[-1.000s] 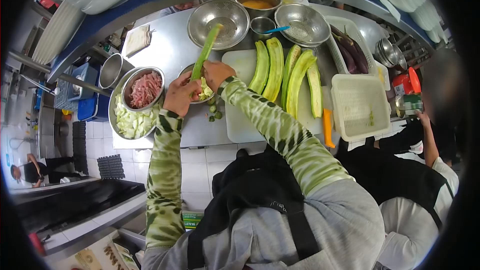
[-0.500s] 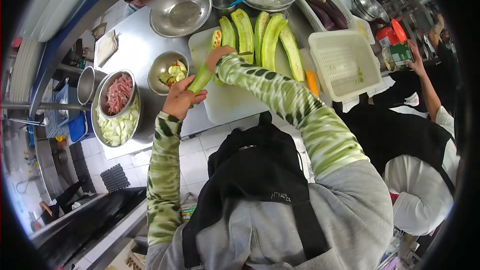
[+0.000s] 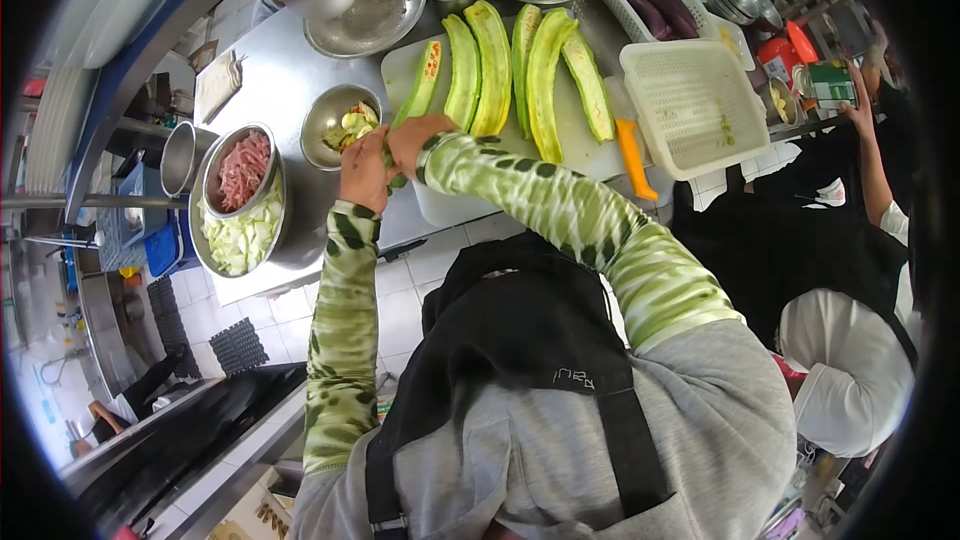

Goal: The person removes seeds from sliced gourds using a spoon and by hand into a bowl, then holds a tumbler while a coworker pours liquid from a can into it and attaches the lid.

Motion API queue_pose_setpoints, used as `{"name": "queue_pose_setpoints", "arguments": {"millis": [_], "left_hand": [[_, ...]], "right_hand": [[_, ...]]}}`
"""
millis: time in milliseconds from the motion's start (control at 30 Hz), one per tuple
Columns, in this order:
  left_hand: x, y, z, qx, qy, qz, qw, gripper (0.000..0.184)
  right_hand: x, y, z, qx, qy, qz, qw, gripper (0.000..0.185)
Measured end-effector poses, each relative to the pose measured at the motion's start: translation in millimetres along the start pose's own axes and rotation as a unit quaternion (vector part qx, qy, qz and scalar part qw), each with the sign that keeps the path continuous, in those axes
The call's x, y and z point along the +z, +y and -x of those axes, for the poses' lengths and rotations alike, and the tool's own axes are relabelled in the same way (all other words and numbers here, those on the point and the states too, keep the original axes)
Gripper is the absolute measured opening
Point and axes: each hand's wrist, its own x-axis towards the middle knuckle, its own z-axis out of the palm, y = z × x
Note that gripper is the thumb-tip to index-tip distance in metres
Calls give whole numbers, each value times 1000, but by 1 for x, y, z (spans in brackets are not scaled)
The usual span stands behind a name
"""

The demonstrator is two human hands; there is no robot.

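Both my hands meet at the near left corner of the white cutting board (image 3: pixel 440 202). My left hand (image 3: pixel 364 172) is closed around the lower end of a halved green gourd (image 3: pixel 421 85), whose far end shows red seeds. Beside it, my right hand (image 3: pixel 414 144) lies closed over the gourd's middle. A short dark end shows by its wrist, but what the fingers hold is hidden. Just beyond my left hand stands a steel bowl (image 3: pixel 322 130) with yellowish scraped pulp (image 3: pixel 357 123). Several hollowed gourd halves (image 3: pixel 490 65) lie side by side on the board.
At left, a bowl of sliced meat (image 3: pixel 243 172) sits on a larger bowl of chopped pale-green vegetable (image 3: pixel 240 245). An orange-handled knife (image 3: pixel 634 160) lies right of the board, beside a white basket (image 3: pixel 695 125). Colanders (image 3: pixel 375 5) stand behind. A co-worker (image 3: pixel 840 340) is close at right.
My right hand has slid down and left along the gourd, meeting my left hand, which has turned and closed more. The gourd's seeded end has shifted down with them slightly.
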Motion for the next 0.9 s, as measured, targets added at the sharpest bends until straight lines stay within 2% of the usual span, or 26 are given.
{"name": "queue_pose_setpoints", "arguments": {"millis": [33,67,100,167,233,267,300,333,367,467,567,600,667,733,800,833,867,900], "left_hand": [[-9,0,-2,122,-24,-182,975,34],[-13,7,1,240,-45,-354,903,34],[-17,12,4,343,-59,-509,787,34],[-19,29,7,247,-64,-383,888,34],[-28,53,8,244,-65,-342,905,33],[-38,71,5,288,-66,-372,880,32],[-34,98,13,172,-46,-237,955,32],[-30,125,21,67,7,-78,995,33],[-45,140,20,111,2,-131,985,35],[-55,191,33,156,21,-284,946,40],[-71,207,27,221,107,-448,860,29],[-75,211,27,233,104,-484,837,28],[-81,214,31,246,98,-551,791,26],[-75,215,29,249,44,-551,795,26],[-54,221,33,253,-4,-537,805,33],[-38,223,41,251,12,-480,840,38],[-21,223,49,245,27,-422,872,43],[-13,221,51,237,39,-363,900,48]], "right_hand": [[3,-5,1,-5,-4,-18,1000,18],[1,-12,6,-11,-9,-34,999,18],[0,-18,8,-19,-16,-50,998,19],[18,-16,-6,-74,34,-147,986,22],[22,-15,-24,-143,76,-272,948,24],[17,-14,-30,-174,84,-307,932,34],[6,-17,-29,-151,100,-252,951,37],[-10,-21,-25,-130,118,-196,965,40],[-22,-26,-26,-108,138,-139,975,44],[-21,-31,-55,-37,158,23,986,51],[-14,-20,-82,-39,160,18,986,57],[-15,-21,-84,-25,201,21,979,56],[-25,-26,-77,-117,327,-17,937,54],[-37,-33,-73,-239,420,-60,873,47],[-43,-28,-83,-279,377,-101,877,43],[-45,-24,-85,-297,354,-122,878,41],[-45,-23,-77,-282,347,-231,864,33],[-40,-19,-68,-244,346,-345,838,33]]}}
